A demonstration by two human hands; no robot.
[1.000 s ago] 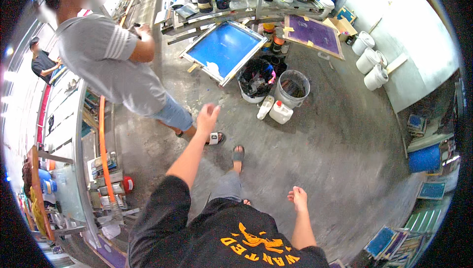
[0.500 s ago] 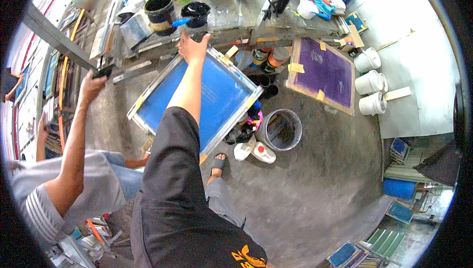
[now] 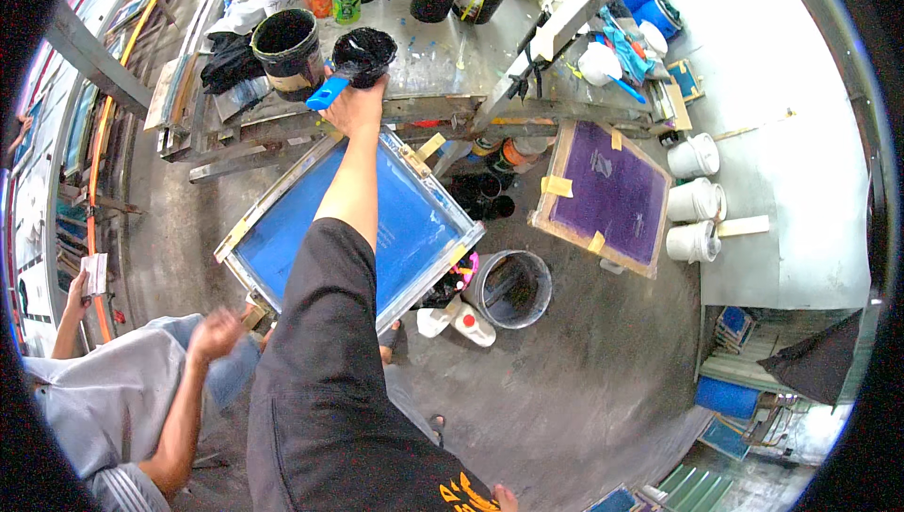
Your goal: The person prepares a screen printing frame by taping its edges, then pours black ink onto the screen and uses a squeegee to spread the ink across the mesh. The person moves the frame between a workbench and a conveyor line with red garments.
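My left hand is closed around the near side of a black ink tub at the workbench's front edge. A blue handle sticks out over the tub's rim toward me; its other end is hidden in the tub. Beneath my outstretched forearm, a blue printing screen in a pale frame lies tilted. At the bottom edge only a small part of my right hand shows, beside my black shirt; its fingers are mostly out of sight. A larger open black bucket stands left of the tub.
The workbench holds bottles, ink buckets and a black cloth. A purple screen leans at right, near white pails. On the floor stand a grey bin and white jugs. A co-worker in grey is at left.
My left hand has closed on the black tub from just below it. The co-worker's raised arm has dropped away from the bench, and a black cloth now lies at its left end.
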